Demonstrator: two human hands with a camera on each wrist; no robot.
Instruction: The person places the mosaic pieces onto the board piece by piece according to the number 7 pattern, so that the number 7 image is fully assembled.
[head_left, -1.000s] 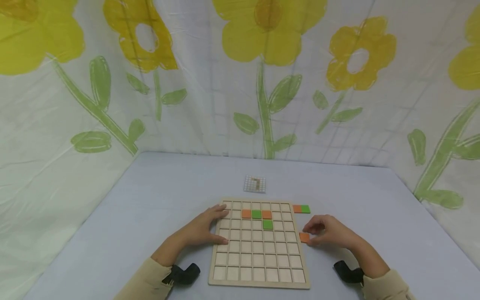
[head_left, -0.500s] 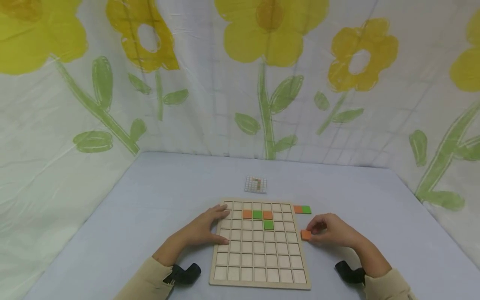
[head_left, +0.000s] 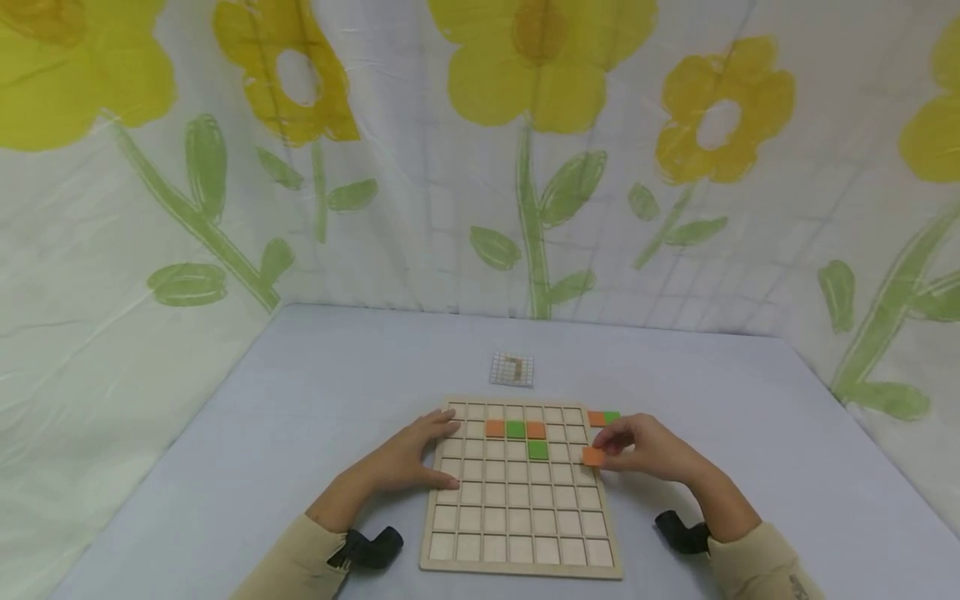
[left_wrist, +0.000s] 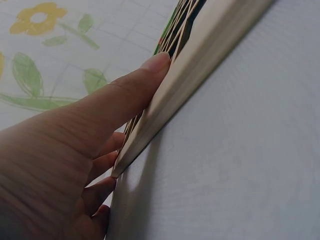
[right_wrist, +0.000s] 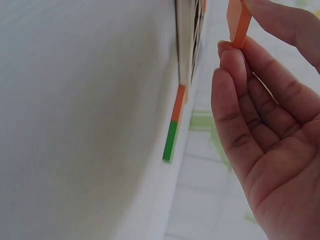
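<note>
Right hand (head_left: 651, 448) has brought its pinched square orange tile (head_left: 592, 456) to the wooden grid board (head_left: 521, 497) at two o'clock; unplaced; left hand (head_left: 411, 455) lies spread.

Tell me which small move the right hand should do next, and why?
Probably carry the orange tile left and lower it into the bare cell below the lower green tile. The right hand pinches it near the right edge of the board, placed colours alternate, and the card seems to show a downward line.
</note>
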